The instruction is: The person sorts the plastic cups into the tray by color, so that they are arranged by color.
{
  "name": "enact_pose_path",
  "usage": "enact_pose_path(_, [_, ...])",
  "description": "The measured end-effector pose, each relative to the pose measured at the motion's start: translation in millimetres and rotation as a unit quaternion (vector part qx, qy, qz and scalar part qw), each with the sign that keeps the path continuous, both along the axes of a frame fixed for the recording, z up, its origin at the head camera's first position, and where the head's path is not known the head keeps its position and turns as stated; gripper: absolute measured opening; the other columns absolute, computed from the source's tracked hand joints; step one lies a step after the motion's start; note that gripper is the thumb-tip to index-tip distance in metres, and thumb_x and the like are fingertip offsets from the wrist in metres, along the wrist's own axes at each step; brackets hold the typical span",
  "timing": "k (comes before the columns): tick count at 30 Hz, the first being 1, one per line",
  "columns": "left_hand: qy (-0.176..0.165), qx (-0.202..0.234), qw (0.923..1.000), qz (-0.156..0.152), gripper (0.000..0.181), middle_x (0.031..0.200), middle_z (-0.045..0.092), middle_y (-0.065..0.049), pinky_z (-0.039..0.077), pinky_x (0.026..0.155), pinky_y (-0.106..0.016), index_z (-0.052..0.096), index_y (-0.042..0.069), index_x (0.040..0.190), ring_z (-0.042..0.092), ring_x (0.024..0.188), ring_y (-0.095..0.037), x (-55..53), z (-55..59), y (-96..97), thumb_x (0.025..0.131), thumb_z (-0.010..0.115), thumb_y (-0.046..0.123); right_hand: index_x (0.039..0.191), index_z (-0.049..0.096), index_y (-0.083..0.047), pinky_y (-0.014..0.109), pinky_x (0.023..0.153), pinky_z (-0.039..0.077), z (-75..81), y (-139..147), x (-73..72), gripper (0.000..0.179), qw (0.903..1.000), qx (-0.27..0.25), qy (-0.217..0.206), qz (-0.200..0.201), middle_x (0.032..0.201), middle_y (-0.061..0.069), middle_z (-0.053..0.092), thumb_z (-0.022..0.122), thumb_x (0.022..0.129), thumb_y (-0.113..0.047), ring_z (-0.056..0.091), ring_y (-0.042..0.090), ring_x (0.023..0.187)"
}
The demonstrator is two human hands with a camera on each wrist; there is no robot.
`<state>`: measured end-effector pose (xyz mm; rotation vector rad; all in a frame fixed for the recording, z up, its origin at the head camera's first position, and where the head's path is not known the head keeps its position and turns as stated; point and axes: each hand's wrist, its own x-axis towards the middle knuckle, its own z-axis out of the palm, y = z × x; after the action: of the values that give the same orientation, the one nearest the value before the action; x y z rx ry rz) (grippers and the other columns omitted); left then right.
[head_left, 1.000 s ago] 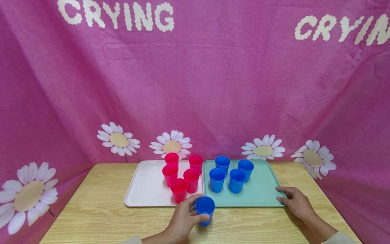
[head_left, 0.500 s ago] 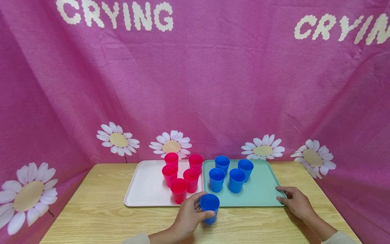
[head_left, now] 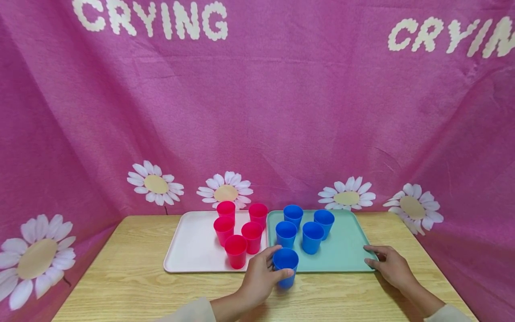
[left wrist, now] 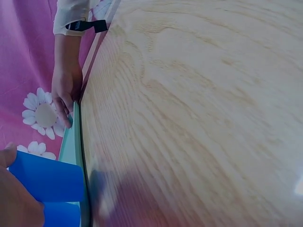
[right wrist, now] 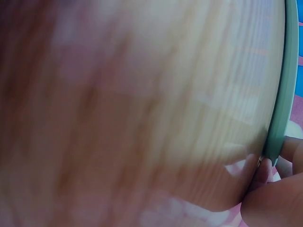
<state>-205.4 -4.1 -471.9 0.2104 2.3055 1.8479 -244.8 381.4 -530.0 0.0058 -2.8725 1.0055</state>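
In the head view my left hand (head_left: 257, 278) grips a blue cup (head_left: 286, 258), upright, fingers behind it and thumb across its near side. It is at the front edge of the green tray (head_left: 346, 251), overlapping that edge in this view. The same cup (left wrist: 45, 177) shows at lower left in the left wrist view. My right hand (head_left: 392, 268) pinches the tray's front right corner between thumb and fingers; the right wrist view shows the fingers (right wrist: 289, 147) at the green rim (right wrist: 279, 113). Several blue cups (head_left: 312, 239) stand on the tray's left half.
To the left, a white tray (head_left: 193, 246) sits against the green one, with several red cups (head_left: 235, 252) upright on its right half. Both trays lie on a wooden table (head_left: 132, 286). A pink cloth (head_left: 281, 112) with daisies hangs behind and at the sides.
My left hand has carried the blue cup rightward and forward, from in front of the seam between the trays to the green tray's front edge. My right hand has stayed at the tray corner.
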Motion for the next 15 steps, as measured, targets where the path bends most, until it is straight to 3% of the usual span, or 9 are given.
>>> enact_pose_path(8, [0.010, -0.006, 0.9999, 0.008, 0.074, 0.147, 0.059, -0.016, 0.053, 0.102, -0.048, 0.054, 0.002, 0.148, 0.053, 0.137, -0.043, -3.7, 4.8, 11.4, 0.083, 0.087, 0.016, 0.129, 0.068, 0.005, 0.065, 0.098, 0.048, 0.6, -0.8, 0.0, 0.043, 1.0000, 0.002, 0.001, 0.000, 0.125, 0.034, 0.061, 0.078, 0.092, -0.013, 0.057, 0.052, 0.118])
enact_pose_path(15, [0.021, -0.008, 0.9996, 0.017, 0.072, 0.147, 0.058, -0.016, 0.053, 0.103, -0.048, 0.054, 0.003, 0.147, 0.053, 0.137, -0.043, -5.4, 5.4, 18.7, 0.084, 0.086, 0.016, 0.129, 0.068, 0.005, 0.062, 0.097, 0.049, -0.2, -0.3, -0.9, 0.044, 1.0000, 0.004, 0.003, -0.004, 0.125, 0.033, 0.061, 0.079, 0.091, -0.014, 0.060, 0.046, 0.114])
